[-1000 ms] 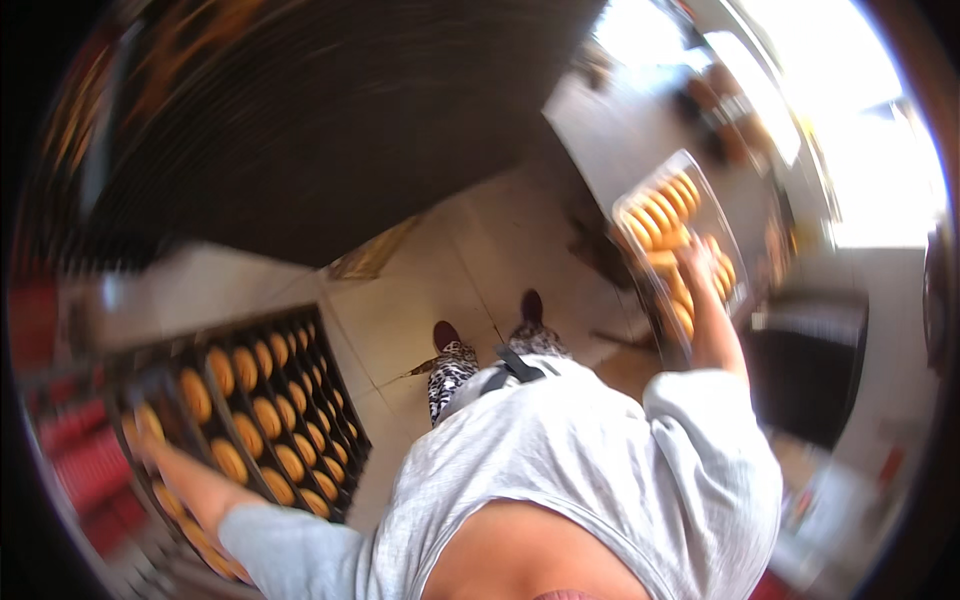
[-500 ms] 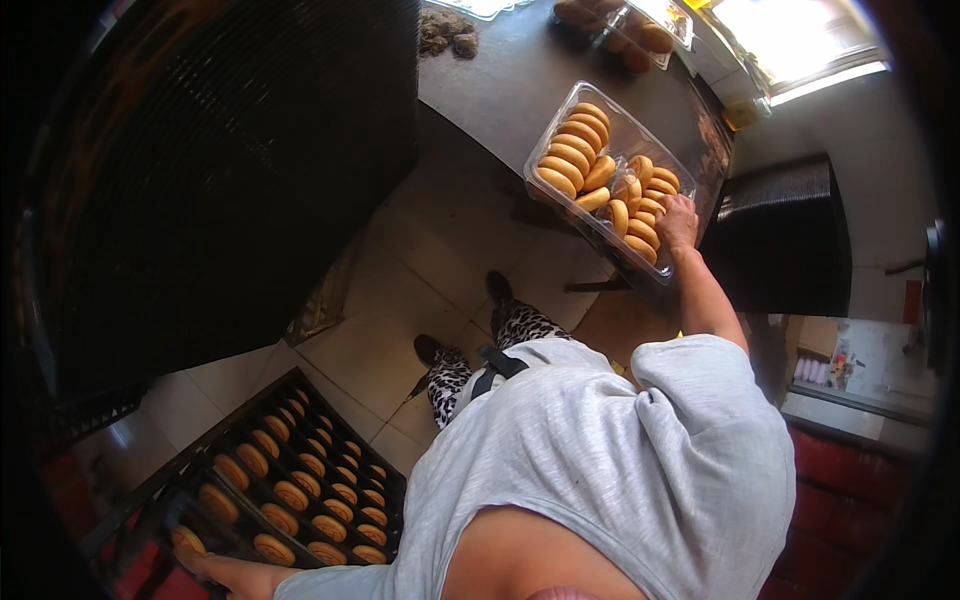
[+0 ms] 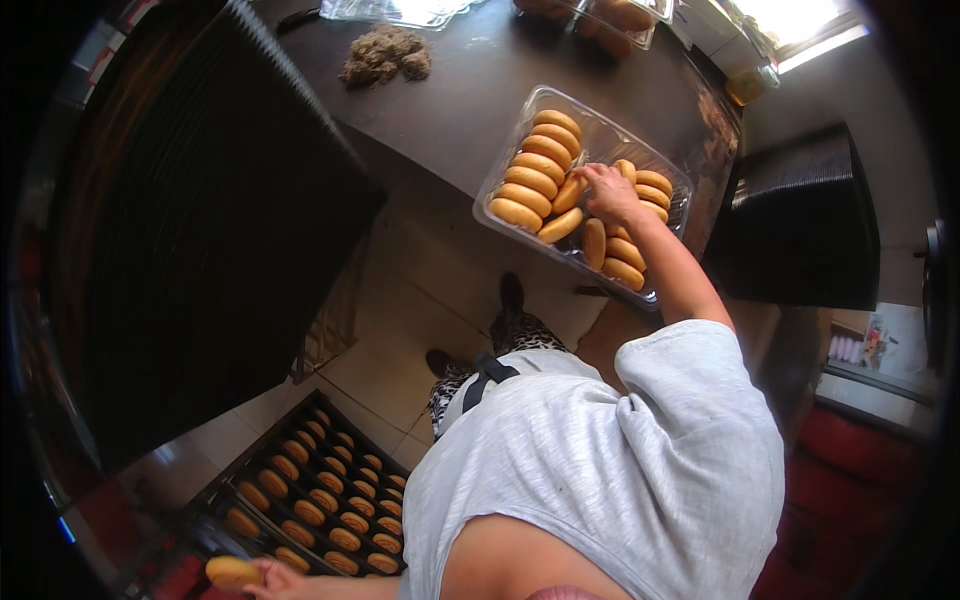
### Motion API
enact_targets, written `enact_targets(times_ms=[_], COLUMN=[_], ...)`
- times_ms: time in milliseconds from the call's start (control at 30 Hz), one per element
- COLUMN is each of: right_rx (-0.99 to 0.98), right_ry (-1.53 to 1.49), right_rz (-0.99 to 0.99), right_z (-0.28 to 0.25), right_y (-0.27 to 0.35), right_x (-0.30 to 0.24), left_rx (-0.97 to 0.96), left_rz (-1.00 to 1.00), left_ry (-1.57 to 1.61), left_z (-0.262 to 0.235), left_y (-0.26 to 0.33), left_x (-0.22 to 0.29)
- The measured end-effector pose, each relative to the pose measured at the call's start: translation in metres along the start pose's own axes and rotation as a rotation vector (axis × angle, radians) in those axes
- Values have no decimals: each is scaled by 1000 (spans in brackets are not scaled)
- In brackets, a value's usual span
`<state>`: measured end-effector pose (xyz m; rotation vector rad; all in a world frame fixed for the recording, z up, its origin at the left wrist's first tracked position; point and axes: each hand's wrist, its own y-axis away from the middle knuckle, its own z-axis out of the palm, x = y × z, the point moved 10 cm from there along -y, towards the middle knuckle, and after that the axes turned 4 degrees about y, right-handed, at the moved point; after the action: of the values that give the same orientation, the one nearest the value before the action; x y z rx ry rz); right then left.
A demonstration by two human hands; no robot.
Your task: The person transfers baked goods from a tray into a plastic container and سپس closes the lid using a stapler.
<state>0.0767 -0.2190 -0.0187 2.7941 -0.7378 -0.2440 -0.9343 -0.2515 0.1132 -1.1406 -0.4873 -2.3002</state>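
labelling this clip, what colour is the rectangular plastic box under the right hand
The rectangular plastic box is transparent, best in head view.

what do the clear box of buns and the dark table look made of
Clear box: probably thin glossy plastic, see-through, with highlights along its rim. Dark table: smooth, slightly shiny top, perhaps metal or coated board; worn brownish patches show at its right edge.

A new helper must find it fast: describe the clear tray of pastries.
Find the dark tabletop at the top of the view. At its near edge sits a rectangular clear tray with round golden pastries, many standing in rows. Unlike the clear plastic pieces farther back, it has the right hand reaching into it.
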Motion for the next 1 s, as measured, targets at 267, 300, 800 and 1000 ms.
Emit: enact_targets(times_ms=[267,300,800,1000], right_rx=[-38,-7,213,527], right_ry=[81,70,-14,-525], right_rz=[-301,-300,-157,-120], right_z=[-4,-6,-4,-81], right_y=[-26,-25,-15,55], right_x=[-9,-7,14,69], left_rx=[-798,-957,-1886,-1980], left_rz=[-522,-526,462,899], left_ry=[-337,-402,-1060,-1124], left_z=[504,544,659,634], left_y=[260,294,525,542], left_x=[-384,-419,-649,-658])
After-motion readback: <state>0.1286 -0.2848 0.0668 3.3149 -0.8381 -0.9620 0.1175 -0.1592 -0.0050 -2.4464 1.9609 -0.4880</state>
